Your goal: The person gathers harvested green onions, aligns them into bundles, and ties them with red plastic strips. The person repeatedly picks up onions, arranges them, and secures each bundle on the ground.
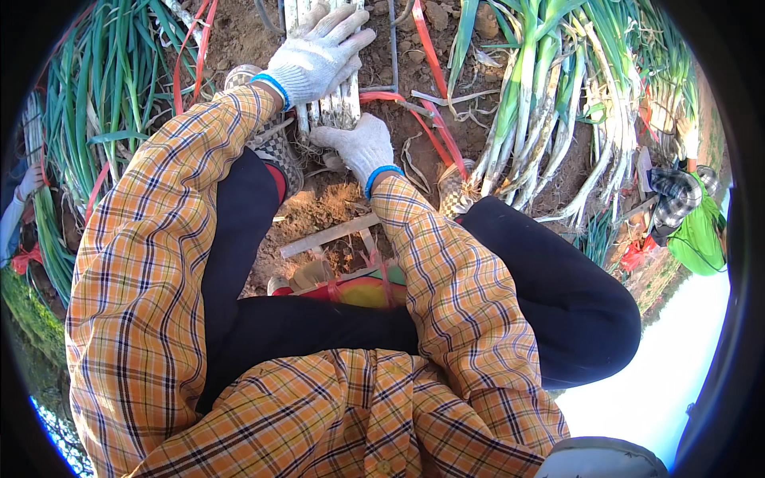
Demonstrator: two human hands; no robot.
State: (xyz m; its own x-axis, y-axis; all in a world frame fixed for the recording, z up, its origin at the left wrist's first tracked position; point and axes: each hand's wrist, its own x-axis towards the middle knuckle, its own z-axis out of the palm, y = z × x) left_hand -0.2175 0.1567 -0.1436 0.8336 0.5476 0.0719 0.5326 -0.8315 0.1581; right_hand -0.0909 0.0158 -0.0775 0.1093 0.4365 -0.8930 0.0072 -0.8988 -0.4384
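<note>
A bundle of long onions (345, 98), white stalks with roots towards me, lies on the soil between my feet, within a thin metal frame (394, 54). My left hand (314, 54), in a white knit glove with a blue cuff, rests flat across the top of the stalks, its fingers slightly spread. At the root end, my right hand (363, 146), gloved alike, is against the bundle with its thumb out to the left; its other fingers are partly hidden, so its grip cannot be told. Red plastic strapping (439, 128) runs right of the bundle.
Loose long onions (538, 119) lie at the right, and more green-leaved ones (101, 101) at the left. Beneath me is a low seat with a colourful cushion (370, 291). Co-workers are at both edges, one in bright green (699, 233), one with a gloved hand (30, 181).
</note>
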